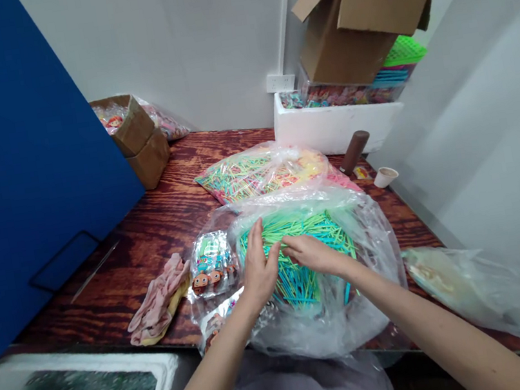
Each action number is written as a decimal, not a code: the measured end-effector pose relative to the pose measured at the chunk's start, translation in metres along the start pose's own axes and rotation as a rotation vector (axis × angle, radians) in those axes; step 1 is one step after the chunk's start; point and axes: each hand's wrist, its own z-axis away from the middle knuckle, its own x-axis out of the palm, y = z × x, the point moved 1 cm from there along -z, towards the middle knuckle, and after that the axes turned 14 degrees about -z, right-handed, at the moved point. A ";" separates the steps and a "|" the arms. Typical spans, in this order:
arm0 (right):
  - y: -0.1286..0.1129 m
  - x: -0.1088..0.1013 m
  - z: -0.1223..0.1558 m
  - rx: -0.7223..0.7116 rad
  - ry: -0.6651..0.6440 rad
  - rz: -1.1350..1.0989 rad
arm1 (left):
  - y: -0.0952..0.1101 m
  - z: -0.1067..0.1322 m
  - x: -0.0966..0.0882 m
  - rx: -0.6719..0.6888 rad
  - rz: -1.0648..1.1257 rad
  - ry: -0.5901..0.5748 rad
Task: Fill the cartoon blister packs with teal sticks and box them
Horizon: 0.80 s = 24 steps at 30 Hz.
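Left hand (258,267) lies flat on a heap of thin green and blue plastic sticks (301,225). Its fingers are a little spread and point away from the person. Right hand (312,253) is just beside it, and the two hands almost touch. The right hand's fingers are close together and point sideways at the left hand, with the tips down on the sticks. I cannot tell if they pinch any.

The sticks sit in a big clear plastic bag (369,244), open around both hands. The green sticks past the fingers lie mostly side to side. The blue ones under the hands slant more toward the person.

Just left of the left hand is a small clear packet with cartoon faces (212,264). Farther left is a pink cloth (158,298). Beyond both hands lies another clear bag of sticks in many colours (261,172). All of it rests on the dark brown wooden desk (167,196).
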 end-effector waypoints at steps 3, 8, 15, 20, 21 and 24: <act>0.006 0.016 0.006 0.069 -0.131 -0.470 | 0.001 -0.004 0.013 0.046 -0.051 -0.122; 0.009 0.034 0.014 0.114 -0.241 -0.649 | 0.000 0.002 0.013 0.064 -0.030 -0.334; 0.008 0.083 0.038 -0.030 0.246 -0.858 | -0.016 0.043 -0.037 -0.085 -0.042 -0.114; 0.020 0.117 0.055 0.017 0.295 -0.790 | -0.016 0.081 -0.041 0.034 -0.248 -0.154; 0.022 0.120 0.057 0.016 0.296 -0.801 | -0.014 0.085 -0.036 0.101 -0.288 -0.172; 0.026 0.123 0.058 0.013 0.301 -0.868 | -0.008 0.090 -0.020 0.310 -0.408 -0.305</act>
